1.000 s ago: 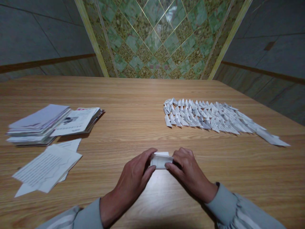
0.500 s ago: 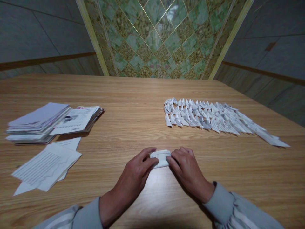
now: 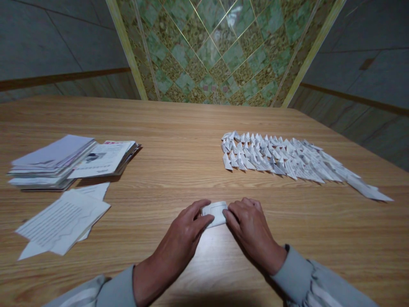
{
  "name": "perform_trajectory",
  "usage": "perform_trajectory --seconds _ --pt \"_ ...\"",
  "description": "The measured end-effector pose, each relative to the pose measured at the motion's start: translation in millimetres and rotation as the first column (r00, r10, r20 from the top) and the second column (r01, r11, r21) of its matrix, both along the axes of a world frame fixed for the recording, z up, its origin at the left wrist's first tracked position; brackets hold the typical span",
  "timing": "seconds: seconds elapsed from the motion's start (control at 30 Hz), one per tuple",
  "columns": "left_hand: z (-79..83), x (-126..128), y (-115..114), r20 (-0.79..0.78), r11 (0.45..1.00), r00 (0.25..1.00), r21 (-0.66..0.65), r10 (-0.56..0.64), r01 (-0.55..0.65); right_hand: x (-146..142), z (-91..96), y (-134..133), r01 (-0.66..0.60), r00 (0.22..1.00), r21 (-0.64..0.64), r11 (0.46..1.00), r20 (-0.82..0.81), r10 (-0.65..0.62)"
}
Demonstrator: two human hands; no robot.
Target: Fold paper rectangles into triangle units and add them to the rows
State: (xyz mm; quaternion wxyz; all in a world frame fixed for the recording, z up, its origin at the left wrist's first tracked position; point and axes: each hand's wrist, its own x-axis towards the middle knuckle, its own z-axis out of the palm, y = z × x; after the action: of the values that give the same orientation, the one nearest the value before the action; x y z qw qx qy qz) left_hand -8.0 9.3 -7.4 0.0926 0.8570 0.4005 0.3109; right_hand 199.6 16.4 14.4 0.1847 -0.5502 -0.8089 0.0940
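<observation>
A small folded white paper piece (image 3: pixel 216 212) lies on the wooden table (image 3: pixel 179 128) near the front middle. My left hand (image 3: pixel 183 232) presses on its left end with curled fingers. The paper's right end is pinched under the closed fingers of my right hand (image 3: pixel 249 226). Both hands rest on the tabletop with the paper between them. Most of the paper is covered by my fingers.
Rows of several small folded paper triangles (image 3: pixel 287 160) lie at the right. A stack of booklets and sheets (image 3: pixel 70 160) sits at the left, with loose printed sheets (image 3: pixel 62 221) in front of it. A tiled wall stands behind the table.
The paper was a raised curl between my fingers; it now lies pressed flat on the table, and both hands have lowered and closed in on it slightly.
</observation>
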Motion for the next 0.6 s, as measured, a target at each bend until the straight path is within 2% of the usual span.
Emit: perform_trajectory --seconds 0.17,0.47,0.6 --pt "-4.8 -1.7 0.0 -0.042 0.999 0.999 0.054 0.004 -0.002 1.1 -2.7 2.7 0.052 0.999 -0.002 0.999 0.001 -0.052" --pt "0.4 -0.6 -1.3 -0.084 0.998 0.996 0.066 0.009 -0.003 3.5 -6.3 5.1 0.078 0.993 0.001 0.997 -0.093 -0.078" --pt "2.7 0.7 -3.0 -0.100 0.996 0.995 0.094 0.012 -0.003 1.4 -2.7 5.0 0.089 0.993 0.005 0.996 -0.075 -0.089"
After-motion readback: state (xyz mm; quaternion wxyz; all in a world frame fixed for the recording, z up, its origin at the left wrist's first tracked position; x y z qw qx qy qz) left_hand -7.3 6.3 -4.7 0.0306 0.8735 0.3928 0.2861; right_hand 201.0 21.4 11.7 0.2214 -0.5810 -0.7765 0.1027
